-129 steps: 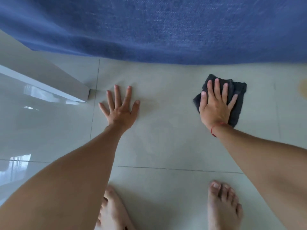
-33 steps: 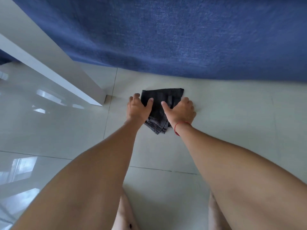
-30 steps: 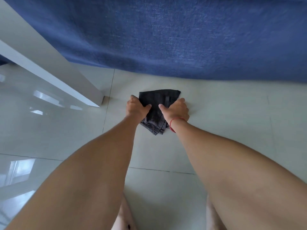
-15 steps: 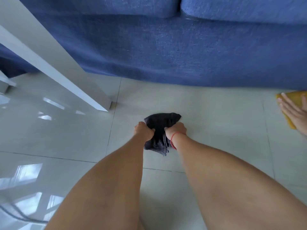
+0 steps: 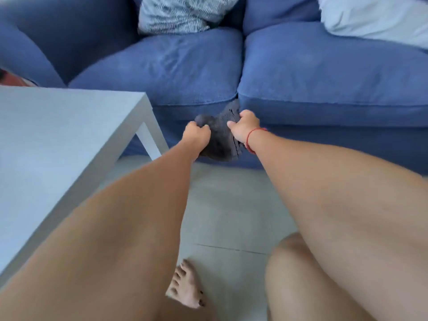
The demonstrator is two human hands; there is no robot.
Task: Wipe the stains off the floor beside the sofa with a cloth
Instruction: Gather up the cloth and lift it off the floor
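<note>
A dark grey cloth [image 5: 220, 137] hangs bunched in the air between my two hands, in front of the blue sofa [image 5: 324, 72]. My left hand [image 5: 196, 135] grips its left edge in a fist. My right hand [image 5: 243, 127], with a red string at the wrist, pinches its right edge. The cloth is off the pale tiled floor [image 5: 231, 216], which lies below my arms. No stain shows on the visible tiles.
A pale grey low table [image 5: 58, 140] stands at the left, its corner leg close to my left forearm. Patterned [image 5: 178, 12] and white cushions [image 5: 375, 17] lie on the sofa. My bare foot [image 5: 187, 290] and knee [image 5: 291, 269] are at the bottom.
Both hands gathered the cloth off the floor and lifted it up in front of the sofa. My view rose, so the sofa seat and tabletop now show.
</note>
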